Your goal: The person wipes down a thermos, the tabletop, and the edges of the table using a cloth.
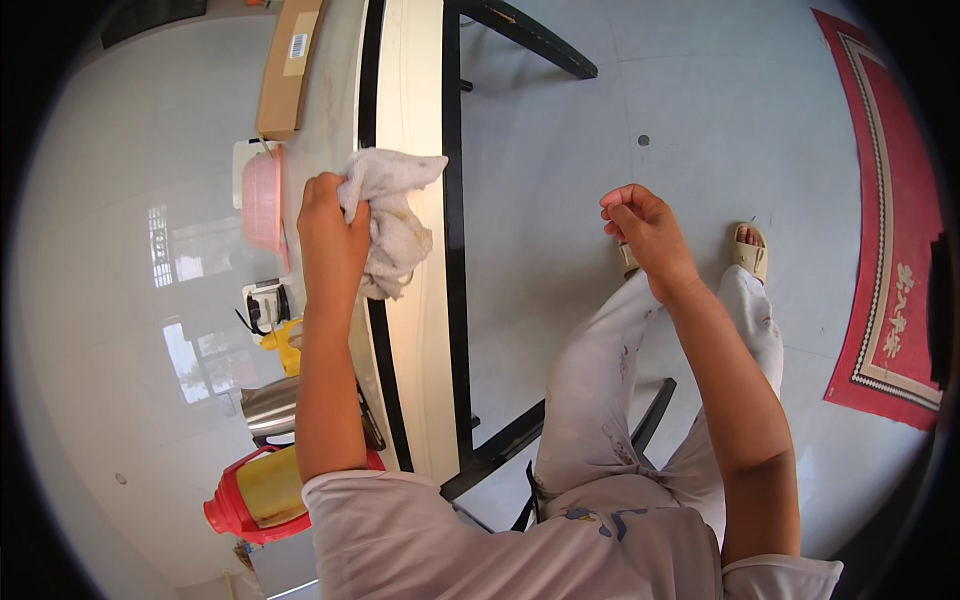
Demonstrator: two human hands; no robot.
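My left hand (330, 219) grips a crumpled, stained white cloth (394, 244). The cloth hangs over the cream band (411, 360) of a table edged with black strips; whether it touches that surface is hard to tell. Over the floor, in front of my legs, is my right hand (639, 221). Its fingers are curled in, the thumb close against them, and no object shows in it.
Beyond my left arm stand a pink plastic basin (261, 202), a cardboard box (289, 75), a yellow object (285, 345), a metal kettle (270, 411) and a red-and-yellow thermos flask (270, 491). A black leg (540, 41) juts over the floor. A red mat (892, 247) bears writing.
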